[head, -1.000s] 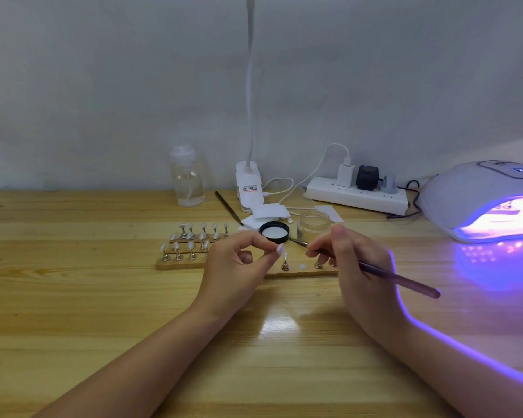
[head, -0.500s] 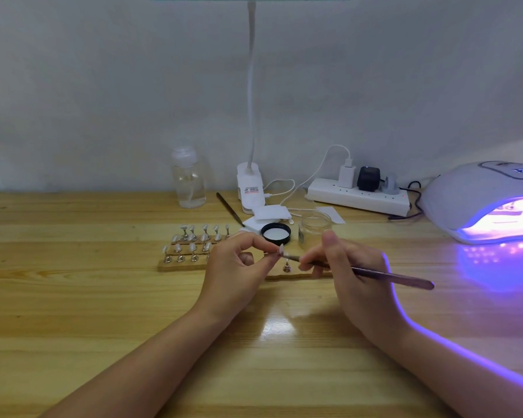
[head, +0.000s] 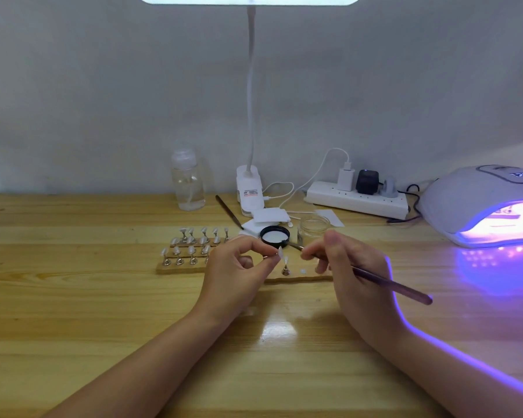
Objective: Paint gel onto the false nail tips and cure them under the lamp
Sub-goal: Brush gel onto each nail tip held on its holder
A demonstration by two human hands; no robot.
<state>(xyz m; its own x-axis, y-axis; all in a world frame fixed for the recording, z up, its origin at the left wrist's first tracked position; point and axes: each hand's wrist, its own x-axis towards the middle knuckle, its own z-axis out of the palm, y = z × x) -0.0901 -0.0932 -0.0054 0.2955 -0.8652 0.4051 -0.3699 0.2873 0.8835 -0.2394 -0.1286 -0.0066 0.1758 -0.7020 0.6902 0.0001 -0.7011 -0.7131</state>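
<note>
My left hand (head: 239,267) pinches a small stand with a white nail tip (head: 280,252) between thumb and forefinger, just above the wooden holder board (head: 175,268). My right hand (head: 341,267) grips a purple-handled brush (head: 390,285); its bristle end points left toward the open black gel pot (head: 274,236) and lies close to the held tip. Several more tips on metal stands (head: 191,242) sit in rows on the board's left part, and one stand (head: 285,268) is between my hands. The curing lamp (head: 480,203) glows violet at the right.
A clear glass jar (head: 314,226) and white pads (head: 269,217) sit behind the gel pot. A plastic bottle (head: 187,182), a desk lamp base (head: 249,191), a spare brush (head: 228,211) and a power strip (head: 357,199) line the back of the wooden table.
The brush tip touched the held nail tip half a second ago and has drawn back up toward the gel pot. My left hand has stayed nearly still.
</note>
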